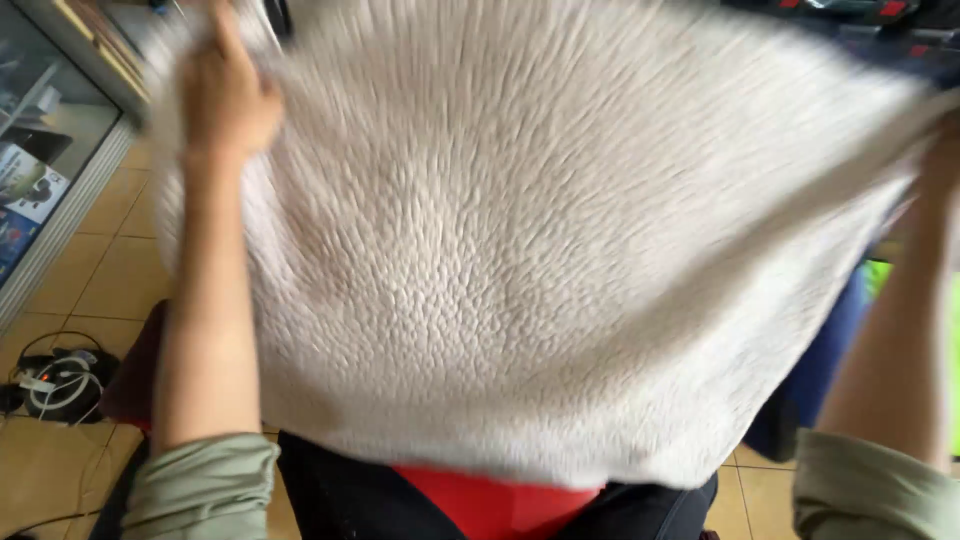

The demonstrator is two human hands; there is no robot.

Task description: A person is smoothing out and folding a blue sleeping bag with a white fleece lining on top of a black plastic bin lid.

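Up at the top left, the left hand (228, 95) has its fingers curled tight around one upper corner of a fleecy cream blanket (540, 250), the knuckles facing the camera and the fabric bunched inside the grip. At the far right edge, the right hand (942, 150) meets the opposite corner; it is blurred and half cut off by the frame, so I cannot tell how its fingers are set, though the cloth pulls taut toward it.

Between the two hands the blanket hangs spread wide, filling most of the view. Its surface is a nubby, curly pile, off-white with a faint pinkish cast, sharper in the middle and smeared by blur toward the edges. The lower hem droops in a loose curve above the person's lap.

Both forearms are bare, ending in rolled sage-green sleeves (205, 485) at the bottom corners. Below the hem shows a patch of red cloth (495, 505) against dark fabric. Tan floor tiles (90, 290) lie at left, with a dark coiled cable (60, 385) on them and a glass-fronted cabinet (50, 130) beyond.
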